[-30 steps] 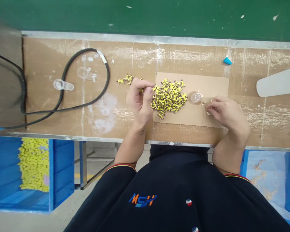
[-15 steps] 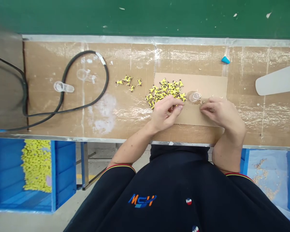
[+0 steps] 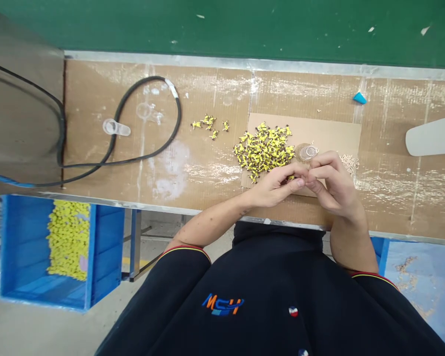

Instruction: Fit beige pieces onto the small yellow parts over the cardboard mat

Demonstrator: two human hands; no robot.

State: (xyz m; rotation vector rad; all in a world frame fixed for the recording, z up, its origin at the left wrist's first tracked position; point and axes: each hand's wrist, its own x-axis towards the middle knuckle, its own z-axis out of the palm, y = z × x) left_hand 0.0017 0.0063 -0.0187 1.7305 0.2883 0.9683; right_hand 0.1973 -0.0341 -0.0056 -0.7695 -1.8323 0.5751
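My left hand [image 3: 280,186] is closed in a pinch, with a small yellow figure [image 3: 291,177] partly showing between thumb and index finger. My right hand [image 3: 333,185] meets it fingertip to fingertip; its fingers are pinched, and whatever they hold is too small to make out. To the left and behind lies a heap of small yellow figures with dark ends [image 3: 265,148], partly on a cardboard sheet [image 3: 319,127]. A small clear cup [image 3: 306,152] stands just beyond my fingers. Small pale pieces [image 3: 348,163] are scattered right of my right hand.
Several stray yellow figures [image 3: 208,121] lie left of the heap. A black cable [image 3: 178,118] loops across the bench near a clear plastic piece [image 3: 116,128]. At right are a blue cap [image 3: 359,98] and a white object [image 3: 433,134]. Blue crates [image 3: 106,252] stand below the bench.
My hands have come together from apart: the left moved right and nearer my body, the right moved in toward it. The pale pieces by my right hand are now uncovered. The view has shifted slightly.
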